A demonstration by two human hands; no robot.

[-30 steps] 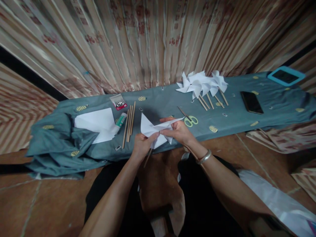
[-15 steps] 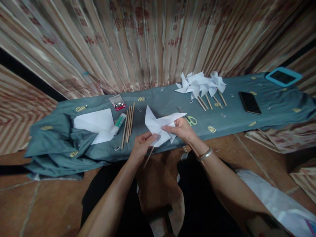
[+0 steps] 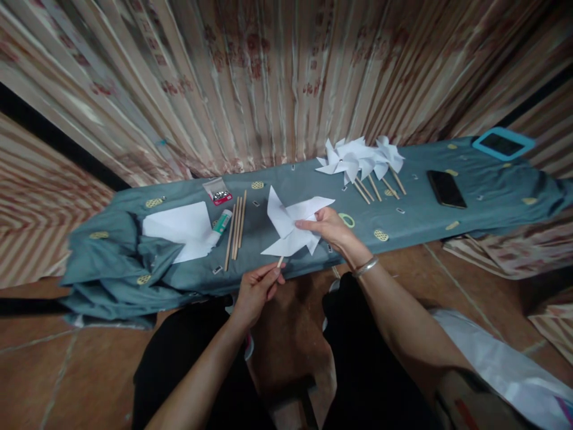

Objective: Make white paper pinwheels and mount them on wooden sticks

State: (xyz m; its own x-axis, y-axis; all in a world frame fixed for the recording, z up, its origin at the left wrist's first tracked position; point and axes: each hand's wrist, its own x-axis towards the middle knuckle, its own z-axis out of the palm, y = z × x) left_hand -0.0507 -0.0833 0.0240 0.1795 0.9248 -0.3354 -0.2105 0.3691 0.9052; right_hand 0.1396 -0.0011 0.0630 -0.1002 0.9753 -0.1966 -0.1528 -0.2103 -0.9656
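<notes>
A white paper pinwheel [image 3: 290, 230] is held up in front of me, over the near edge of the covered table. My right hand [image 3: 329, 227] pinches it near the centre from the right, thumb on the front and fingers behind the paper. Below it, my left hand [image 3: 259, 288] is closed around the wooden stick [image 3: 280, 261] of the pinwheel; only a short upper piece of the stick shows. Partly behind the right hand lie scissors with a green handle [image 3: 347, 220].
On the green cloth [image 3: 286, 179] lie white paper sheets [image 3: 179, 224], a glue stick [image 3: 222, 221], several wooden sticks [image 3: 237, 230] and a small packet of metal pins [image 3: 218, 191]. Several finished pinwheels [image 3: 358, 158], a phone [image 3: 446, 189] and a blue-framed tablet [image 3: 504, 143] rest further right.
My left hand has moved from the pinwheel's lower paper blade down onto its stick. The right hand keeps its pinch near the centre. The view has shifted slightly.
</notes>
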